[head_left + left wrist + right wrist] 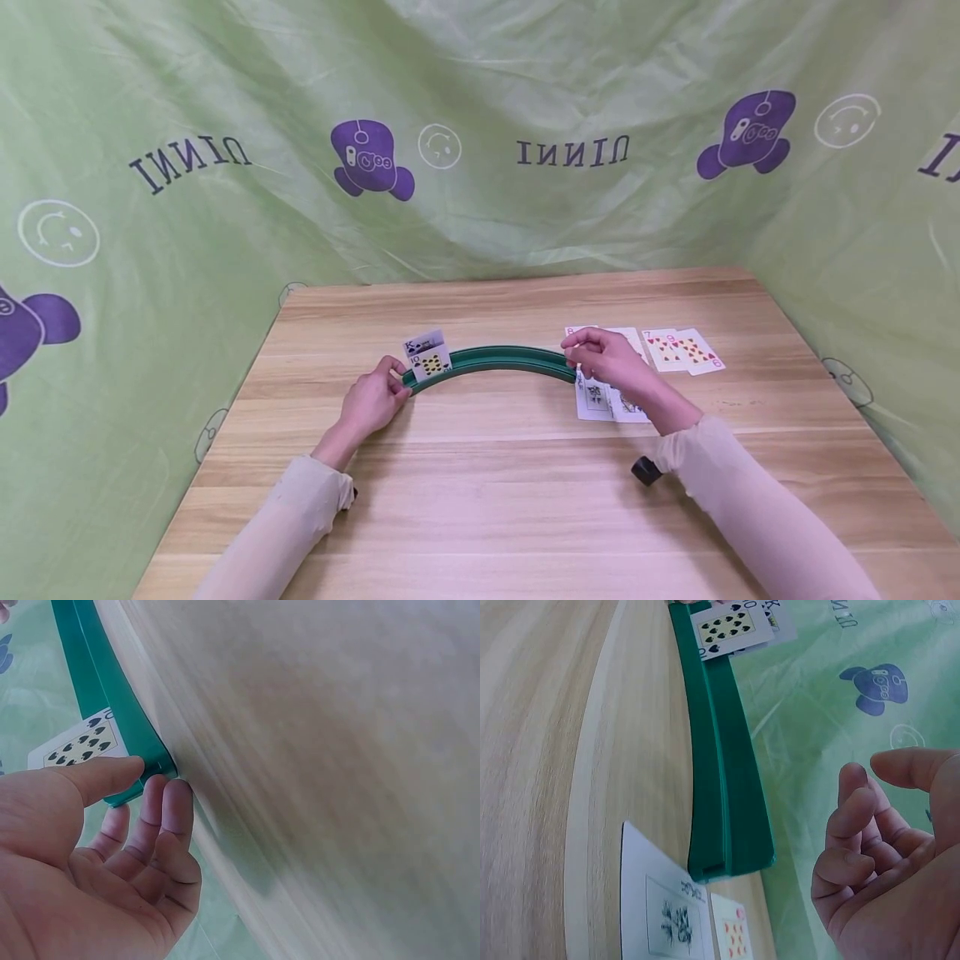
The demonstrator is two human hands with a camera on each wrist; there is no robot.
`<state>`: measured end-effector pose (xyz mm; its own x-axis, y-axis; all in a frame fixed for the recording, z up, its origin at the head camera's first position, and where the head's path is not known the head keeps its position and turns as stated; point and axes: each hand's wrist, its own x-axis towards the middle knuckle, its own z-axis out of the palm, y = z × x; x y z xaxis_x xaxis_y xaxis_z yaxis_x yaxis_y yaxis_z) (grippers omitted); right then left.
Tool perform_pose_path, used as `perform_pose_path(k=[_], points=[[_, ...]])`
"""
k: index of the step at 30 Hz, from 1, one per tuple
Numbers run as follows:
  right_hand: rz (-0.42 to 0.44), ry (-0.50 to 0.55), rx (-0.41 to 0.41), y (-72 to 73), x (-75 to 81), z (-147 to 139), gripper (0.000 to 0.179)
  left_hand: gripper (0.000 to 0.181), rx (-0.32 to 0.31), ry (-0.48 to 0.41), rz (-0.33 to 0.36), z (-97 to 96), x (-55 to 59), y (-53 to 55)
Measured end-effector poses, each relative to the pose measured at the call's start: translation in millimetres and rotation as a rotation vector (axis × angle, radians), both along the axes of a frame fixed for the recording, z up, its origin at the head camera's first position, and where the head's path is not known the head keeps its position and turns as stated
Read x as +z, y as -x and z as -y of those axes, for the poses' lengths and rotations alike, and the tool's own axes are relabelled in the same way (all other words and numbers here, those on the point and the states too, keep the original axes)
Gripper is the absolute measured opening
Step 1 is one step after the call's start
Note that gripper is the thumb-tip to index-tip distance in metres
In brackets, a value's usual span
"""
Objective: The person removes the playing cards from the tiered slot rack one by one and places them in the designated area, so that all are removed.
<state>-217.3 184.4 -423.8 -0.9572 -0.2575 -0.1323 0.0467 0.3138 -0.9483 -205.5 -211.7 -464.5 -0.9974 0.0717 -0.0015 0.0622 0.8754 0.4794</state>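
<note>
A curved green card holder (pixel 510 358) lies on the table. At its left end, my left hand (pixel 372 402) grips it, thumb on one side and fingertips on the other, as the left wrist view shows. A ten of spades (pixel 431 365) stands in the holder near that hand, with a king of spades (pixel 425 342) behind it. Above the holder's right end hovers my right hand (pixel 611 358), its fingers loosely bent with nothing between thumb and forefinger. Under and beside it lie a joker (pixel 671 919) and other cards, partly hidden by the hand in the head view.
Farther right, a seven of hearts (pixel 662 352) and a nine of hearts (pixel 696 350) overlap face up. Part of a red eight (pixel 576 332) shows behind the right hand. The wooden table (pixel 480 500) meets a green printed curtain (pixel 495 225) at the back and sides.
</note>
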Motion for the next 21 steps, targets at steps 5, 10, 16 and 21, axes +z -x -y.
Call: perform_pose_path(k=[5,10,16,21], points=[[-0.007,0.013,0.017,2.2,0.3,10,0.031,0.03,0.0,0.005,-0.003,-0.3,0.0,0.3],[-0.02,0.004,0.029,3.9,0.6,19,0.031,0.03,-0.001,0.003,-0.004,-0.1,-0.6,0.5],[-0.015,0.001,0.04,6.6,-0.6,30,0.032,0.03,0.0,0.002,-0.004,0.1,-1.1,0.7],[-0.019,-0.006,0.04,7.5,1.0,41,0.03,0.03,0.003,0.0,0.007,0.6,-1.3,0.9]])
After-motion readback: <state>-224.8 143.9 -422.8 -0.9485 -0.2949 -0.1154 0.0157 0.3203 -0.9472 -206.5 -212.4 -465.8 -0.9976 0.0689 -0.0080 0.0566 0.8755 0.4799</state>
